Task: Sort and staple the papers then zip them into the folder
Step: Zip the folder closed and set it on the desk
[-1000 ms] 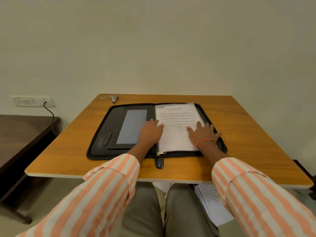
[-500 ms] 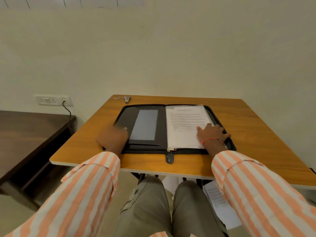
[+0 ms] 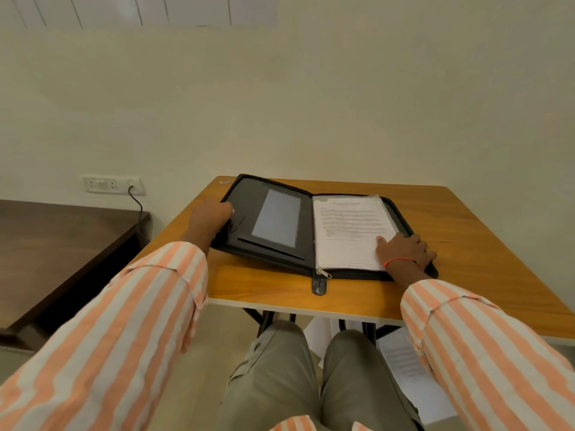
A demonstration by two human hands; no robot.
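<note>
Since the earlier frames the left hand (image 3: pixel 211 217) has left the centre fold and gone out to the far side of the folder (image 3: pixel 245 197), whose left cover now stands tilted up off the table (image 3: pixel 482 244). That hand grips the cover's outer edge, thumb on top. The right hand (image 3: pixel 404 248) lies flat, fingers extended, pressing on the papers (image 3: pixel 348 225), which sit in the folder's right half directly beneath and ahead of its fingertips. The zip pull (image 3: pixel 320 281) hangs at the spine's near end, between the two hands and nearer the body. Step in hand: closing the folder over the filed papers. The next move likely calls for swinging the cover toward the right hand, withdrawing that hand in time, then taking the pull.
</note>
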